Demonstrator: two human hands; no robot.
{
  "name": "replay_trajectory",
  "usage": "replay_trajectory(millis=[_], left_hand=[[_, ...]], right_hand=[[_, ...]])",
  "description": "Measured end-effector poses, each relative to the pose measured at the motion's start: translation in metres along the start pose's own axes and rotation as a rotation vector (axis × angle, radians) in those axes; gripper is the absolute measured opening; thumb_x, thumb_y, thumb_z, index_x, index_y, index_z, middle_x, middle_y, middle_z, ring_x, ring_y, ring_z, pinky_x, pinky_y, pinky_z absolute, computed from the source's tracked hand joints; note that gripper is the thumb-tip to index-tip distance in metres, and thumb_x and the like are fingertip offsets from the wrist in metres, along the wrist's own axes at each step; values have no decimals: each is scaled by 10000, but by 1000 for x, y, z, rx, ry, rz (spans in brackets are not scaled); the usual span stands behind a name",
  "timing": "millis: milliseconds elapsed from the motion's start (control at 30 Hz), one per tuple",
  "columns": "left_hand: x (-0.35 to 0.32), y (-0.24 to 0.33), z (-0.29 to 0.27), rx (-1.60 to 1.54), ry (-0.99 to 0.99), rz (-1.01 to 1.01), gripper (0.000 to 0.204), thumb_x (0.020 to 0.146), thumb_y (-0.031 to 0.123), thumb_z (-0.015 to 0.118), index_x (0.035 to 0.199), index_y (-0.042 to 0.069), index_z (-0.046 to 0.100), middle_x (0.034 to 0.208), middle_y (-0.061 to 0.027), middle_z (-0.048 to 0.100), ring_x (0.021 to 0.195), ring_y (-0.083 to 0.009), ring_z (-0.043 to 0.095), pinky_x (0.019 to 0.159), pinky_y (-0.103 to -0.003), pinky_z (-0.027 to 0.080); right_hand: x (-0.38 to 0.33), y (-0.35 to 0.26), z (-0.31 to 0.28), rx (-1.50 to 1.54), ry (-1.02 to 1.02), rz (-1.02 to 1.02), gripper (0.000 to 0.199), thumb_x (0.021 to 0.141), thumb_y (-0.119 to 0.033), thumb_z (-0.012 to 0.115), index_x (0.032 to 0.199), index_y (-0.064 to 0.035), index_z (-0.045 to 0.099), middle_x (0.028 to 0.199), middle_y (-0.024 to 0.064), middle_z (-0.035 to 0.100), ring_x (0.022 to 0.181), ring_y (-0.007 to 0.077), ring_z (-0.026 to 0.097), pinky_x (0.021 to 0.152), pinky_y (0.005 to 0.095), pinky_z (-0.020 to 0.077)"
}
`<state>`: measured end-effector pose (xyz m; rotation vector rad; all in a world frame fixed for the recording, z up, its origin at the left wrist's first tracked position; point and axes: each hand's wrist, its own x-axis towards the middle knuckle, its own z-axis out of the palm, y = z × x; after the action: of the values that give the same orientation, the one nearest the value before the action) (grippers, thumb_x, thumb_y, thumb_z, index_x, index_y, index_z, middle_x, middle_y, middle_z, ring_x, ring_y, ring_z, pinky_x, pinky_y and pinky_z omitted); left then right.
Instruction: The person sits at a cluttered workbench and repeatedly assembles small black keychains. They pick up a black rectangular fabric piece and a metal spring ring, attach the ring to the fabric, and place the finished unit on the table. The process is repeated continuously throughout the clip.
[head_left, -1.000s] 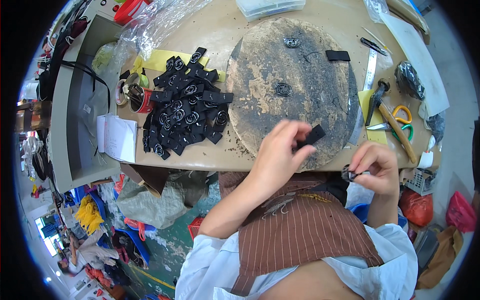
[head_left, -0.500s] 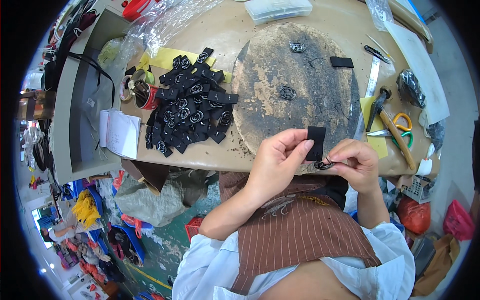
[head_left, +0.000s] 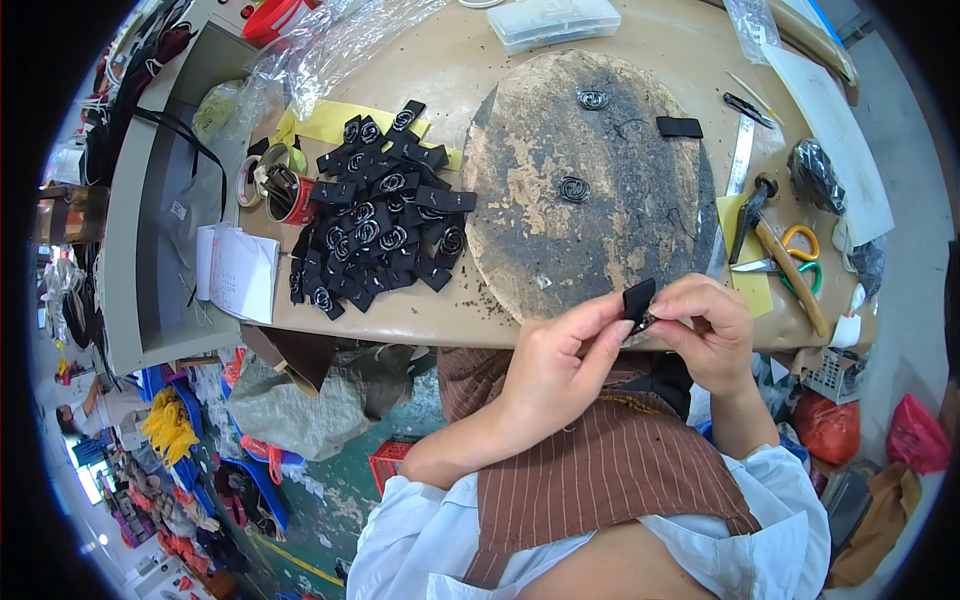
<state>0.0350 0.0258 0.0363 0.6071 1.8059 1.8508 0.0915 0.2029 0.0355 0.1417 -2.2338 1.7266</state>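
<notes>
My left hand [head_left: 572, 350] pinches a black fabric tab [head_left: 638, 298] near the front edge of the round board. My right hand [head_left: 706, 325] closes in from the other side, its fingertips on a small dark metal buckle [head_left: 643, 323] at the tab's lower edge; fingers cover much of it. On the worn round board [head_left: 530, 200] lie two dark metal buckles, one near the middle [head_left: 574, 190] and one at the far side [head_left: 592, 99]. A flat black tab [head_left: 680, 127] rests at its far right.
Left of the board is a heap of black tabs with buckles [head_left: 385, 210]. Beyond it stand a red tin of tools [head_left: 292, 200] and a notepad [head_left: 245, 270]. At right lie a hammer [head_left: 775, 235], scissors [head_left: 803, 255] and a ruler [head_left: 742, 150]. A clear plastic box [head_left: 553, 25] sits at the back.
The tab has tilted and folded between my fingers, and my two hands have come closer together. The buckle has come up against the tab and is more covered by my fingers.
</notes>
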Motion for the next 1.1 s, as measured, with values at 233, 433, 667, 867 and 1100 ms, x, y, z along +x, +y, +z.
replay_trajectory(millis=[233,433,667,867,1100], left_hand=[[-2,5,-7,-206,-29,-178,297,921,3,490,1215,-34,512,1084,-73,618,943,-82,584,789,-206,482],[-5,-1,-8,-179,-53,-97,293,912,9,503,1198,-56,520,971,-86,665,885,-80,599,752,-215,490],[0,0,-14,129,-164,-38,495,840,-35,593,1304,9,427,1017,-102,637,932,-124,606,821,-237,481],[8,-16,-17,-232,72,-102,485,806,0,652,1244,-3,445,1057,-102,609,855,-120,616,727,-228,501],[8,-12,-11,-301,213,-48,201,792,-23,667,985,-47,619,1147,-98,537,911,-111,589,780,-216,495]], right_hand=[[5,-3,4,-35,-50,-20,205,660,10,756,835,-61,674,772,54,609,687,173,598,589,261,463],[4,-3,6,-12,-56,39,226,669,7,753,869,-51,667,803,55,602,730,154,588,628,252,455],[8,-3,12,406,-58,449,301,786,-14,671,1065,7,559,962,31,544,846,79,529,744,220,433],[5,6,19,628,-24,519,171,844,-3,610,1005,2,551,963,7,542,895,59,529,786,196,444],[7,-3,32,331,167,309,154,798,5,661,938,16,598,885,47,569,827,101,550,731,231,455]])
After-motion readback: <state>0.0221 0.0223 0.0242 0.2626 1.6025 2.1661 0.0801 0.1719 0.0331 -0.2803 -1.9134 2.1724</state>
